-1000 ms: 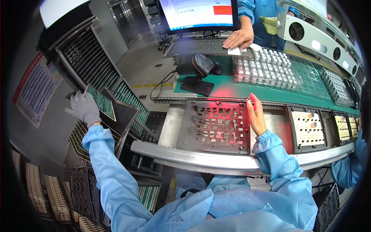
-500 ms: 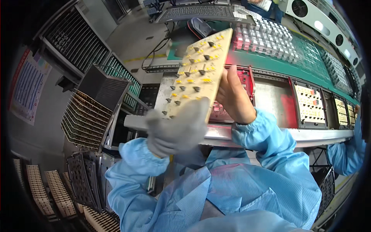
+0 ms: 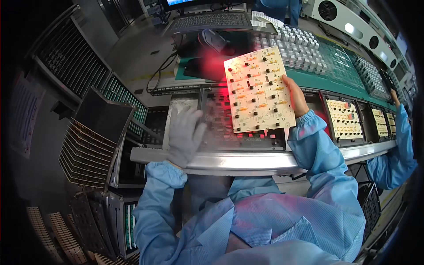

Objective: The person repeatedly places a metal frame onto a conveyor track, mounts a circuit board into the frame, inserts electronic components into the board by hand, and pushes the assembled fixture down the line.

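Far left, low: cream ribbed stacks (image 3: 42, 227) are seen standing in rows. Above them, a tall slotted rack (image 3: 75, 57) is noted; its slots are too dark for contents to be told. Next, an open-sided magazine (image 3: 110, 106) is filled in its lower part with thin boards (image 3: 88, 152), spaced one above another. Just behind it, green boards (image 3: 126, 99) are held in a further slotted rack.

The gloved left hand (image 3: 185, 134) is placed over the left end of the metal track. Its fingers are loosely spread; nothing is seen held, and contact with the metal cannot be told. Beside it, a dark carrier (image 3: 215, 128) with cut-outs is set in the track.

Above this carrier a cream circuit board (image 3: 259, 92) is held up, component face visible, its left side lit red. Its right edge is gripped by the bare right hand (image 3: 297, 98), fingers closed on it.

Behind, on the green desk (image 3: 340, 86), clear trays (image 3: 291, 51) are filled with white blocks. Further right, cream boards (image 3: 343, 119) are seated in dark frames, and pale pieces are held in another clear tray (image 3: 372, 78).
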Demonstrator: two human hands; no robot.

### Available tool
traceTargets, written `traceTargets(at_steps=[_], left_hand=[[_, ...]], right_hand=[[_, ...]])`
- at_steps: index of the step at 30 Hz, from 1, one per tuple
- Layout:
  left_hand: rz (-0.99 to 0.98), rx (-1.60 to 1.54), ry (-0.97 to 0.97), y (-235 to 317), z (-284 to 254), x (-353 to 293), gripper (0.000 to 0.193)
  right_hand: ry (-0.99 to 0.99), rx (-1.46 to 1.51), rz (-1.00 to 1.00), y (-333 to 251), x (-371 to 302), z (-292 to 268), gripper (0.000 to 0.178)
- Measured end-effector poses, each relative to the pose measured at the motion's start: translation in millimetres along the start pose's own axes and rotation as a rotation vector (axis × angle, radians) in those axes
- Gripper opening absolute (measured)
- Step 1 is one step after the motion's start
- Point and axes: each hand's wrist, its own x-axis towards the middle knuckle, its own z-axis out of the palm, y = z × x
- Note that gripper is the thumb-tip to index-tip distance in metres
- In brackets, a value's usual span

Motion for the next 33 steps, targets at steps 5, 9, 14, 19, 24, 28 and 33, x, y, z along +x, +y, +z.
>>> traceTargets(at_steps=[5, 9, 14, 19, 24, 28, 33], left_hand=[[-0.669, -0.518, -0.096, -34, 31, -19, 0.044], [-0.623, -0.473, -0.226, -31, 22, -13, 0.045], [-0.662, -0.577, -0.238, -39, 18, -18, 0.043], [-0.699, -0.621, -0.330, -41, 9, -14, 0.043], [-0.685, -0.629, -0.259, -45, 16, -19, 0.044], [-0.695, -0.590, -0.358, -47, 12, -17, 0.045], [-0.681, -0.594, -0.303, -52, 16, -23, 0.046]], right_hand=[[-0.073, -0.180, -0.028, -16, 18, 8, 0.043], [0.005, -0.161, 0.025, -25, 26, 17, 0.043], [-0.001, -0.133, 0.088, -36, 33, 20, 0.042], [-0.087, -0.015, 0.189, -45, 39, 23, 0.041], [0.052, -0.153, 0.075, -48, 29, 45, 0.041], [0.138, -0.297, 0.039, -48, 22, 65, 0.042], [0.090, -0.332, 0.094, -49, 28, 61, 0.043]])
